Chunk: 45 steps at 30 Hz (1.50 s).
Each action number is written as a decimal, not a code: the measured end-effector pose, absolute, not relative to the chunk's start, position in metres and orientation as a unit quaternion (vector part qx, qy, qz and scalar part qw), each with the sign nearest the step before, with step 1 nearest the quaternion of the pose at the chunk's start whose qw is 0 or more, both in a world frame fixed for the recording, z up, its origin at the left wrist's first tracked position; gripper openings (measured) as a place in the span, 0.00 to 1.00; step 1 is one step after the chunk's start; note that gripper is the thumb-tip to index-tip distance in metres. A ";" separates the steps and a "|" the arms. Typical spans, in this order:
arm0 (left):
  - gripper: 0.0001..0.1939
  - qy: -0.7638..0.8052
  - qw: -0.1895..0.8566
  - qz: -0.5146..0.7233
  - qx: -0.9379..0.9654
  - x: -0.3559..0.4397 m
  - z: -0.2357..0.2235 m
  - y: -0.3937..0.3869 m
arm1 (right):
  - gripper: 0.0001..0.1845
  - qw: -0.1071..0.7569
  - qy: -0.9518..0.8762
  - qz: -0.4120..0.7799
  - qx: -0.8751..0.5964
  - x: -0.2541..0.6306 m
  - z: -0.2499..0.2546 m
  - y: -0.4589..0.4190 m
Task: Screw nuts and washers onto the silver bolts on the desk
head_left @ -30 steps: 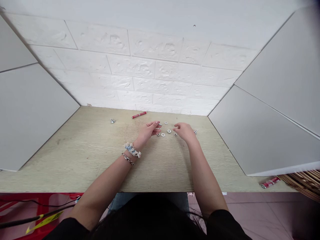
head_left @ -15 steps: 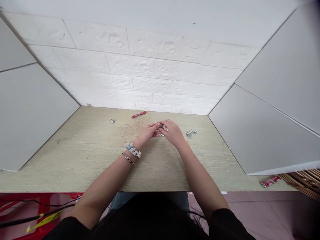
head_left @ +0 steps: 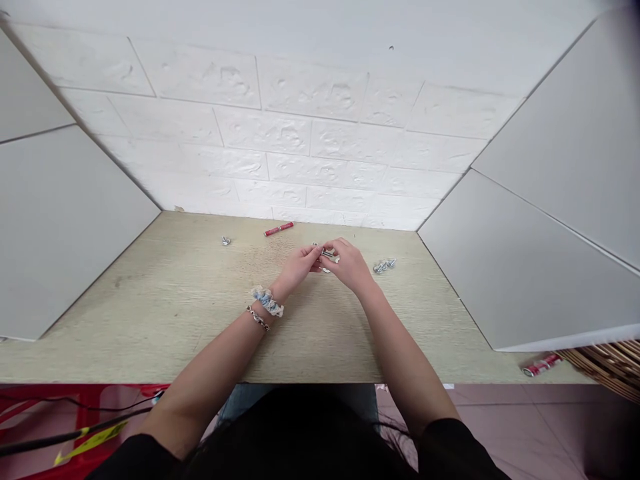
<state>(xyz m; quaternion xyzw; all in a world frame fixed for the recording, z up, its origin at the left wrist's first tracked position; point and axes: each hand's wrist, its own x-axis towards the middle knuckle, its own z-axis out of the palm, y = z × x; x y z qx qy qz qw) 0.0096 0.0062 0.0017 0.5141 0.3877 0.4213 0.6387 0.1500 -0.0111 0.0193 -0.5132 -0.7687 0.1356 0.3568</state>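
Note:
A small silver bolt (head_left: 327,253) is held between my two hands just above the table. My left hand (head_left: 299,264) pinches one end of it between thumb and fingers. The thumb and fingers of my right hand (head_left: 349,265) are curled round its other end, with part of the shank showing between them. Whether a nut or washer sits on it is too small to tell. Below and behind my fingers lie other small shiny metal pieces (head_left: 326,270), partly hidden.
Several bolts with nuts or washers (head_left: 384,266) lie in a row to the right. A single metal fastener (head_left: 226,241) lies at the left. A red tube (head_left: 279,229) rests near the brick-pattern wall (head_left: 287,133); another red tube (head_left: 541,365) is beside a wicker basket (head_left: 607,363).
My right fingers have shifted slightly and spread a little, so more of the bolt's shank shows. My left hand keeps its pinch in nearly the same place.

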 end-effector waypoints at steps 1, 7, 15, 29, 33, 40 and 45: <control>0.19 0.392 0.629 0.420 0.523 0.010 0.002 0.006 | 0.09 0.362 -0.764 0.146 -0.513 0.150 0.019 -0.011; 0.21 0.409 0.614 0.428 0.522 0.010 0.002 0.008 | 0.10 0.396 -0.735 0.203 -0.512 0.148 0.016 -0.008; 0.20 0.409 0.589 0.431 0.547 0.009 0.001 0.009 | 0.10 0.388 -0.759 0.163 -0.497 0.147 0.017 -0.010; 0.16 0.471 0.484 0.474 0.565 0.005 -0.007 0.017 | 0.12 0.418 -0.734 0.188 -0.501 0.149 0.017 -0.008; 0.13 0.472 0.543 0.486 0.496 0.006 -0.005 0.019 | 0.15 0.413 -0.691 0.229 -0.547 0.163 0.020 -0.003; 0.12 0.478 0.541 0.431 0.541 0.011 0.006 0.008 | 0.09 0.263 -0.707 0.213 -0.621 0.176 0.012 0.002; 0.12 0.490 0.357 0.353 0.713 0.006 0.004 0.003 | 0.10 0.232 -0.695 0.246 -0.635 0.175 0.006 0.002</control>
